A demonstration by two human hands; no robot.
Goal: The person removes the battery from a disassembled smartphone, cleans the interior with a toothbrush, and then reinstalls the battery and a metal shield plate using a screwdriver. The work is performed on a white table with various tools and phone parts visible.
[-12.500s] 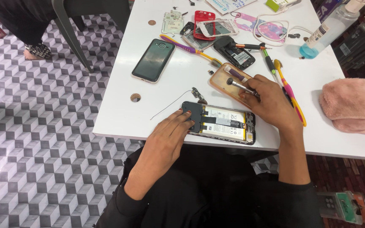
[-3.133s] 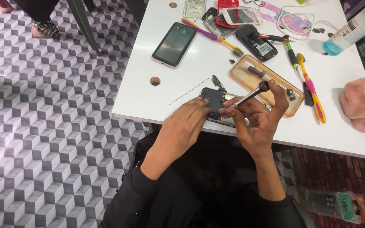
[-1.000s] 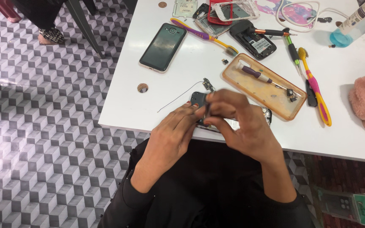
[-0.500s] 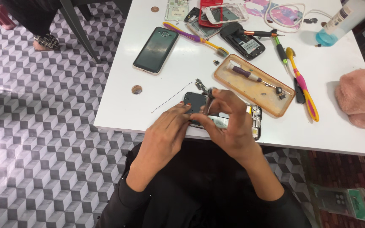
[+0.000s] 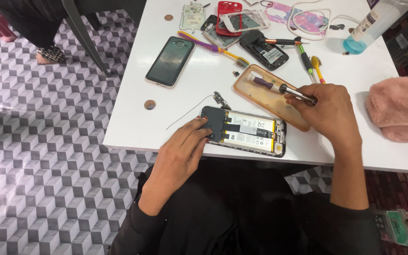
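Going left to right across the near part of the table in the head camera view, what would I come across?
Left hand resting on the opened phone → right hand gripping a screwdriver over the orange phone case → pink cloth at the white table's right edge.

**Colours on and around the white table**

The table (image 5: 133,127) is white. The opened phone (image 5: 244,131) shows black, white and yellow parts. The phone case (image 5: 270,97) is orange-brown, the towel (image 5: 400,113) pink, the toothbrush (image 5: 211,46) purple and yellow. The floor (image 5: 38,156) has a grey-white cube pattern.
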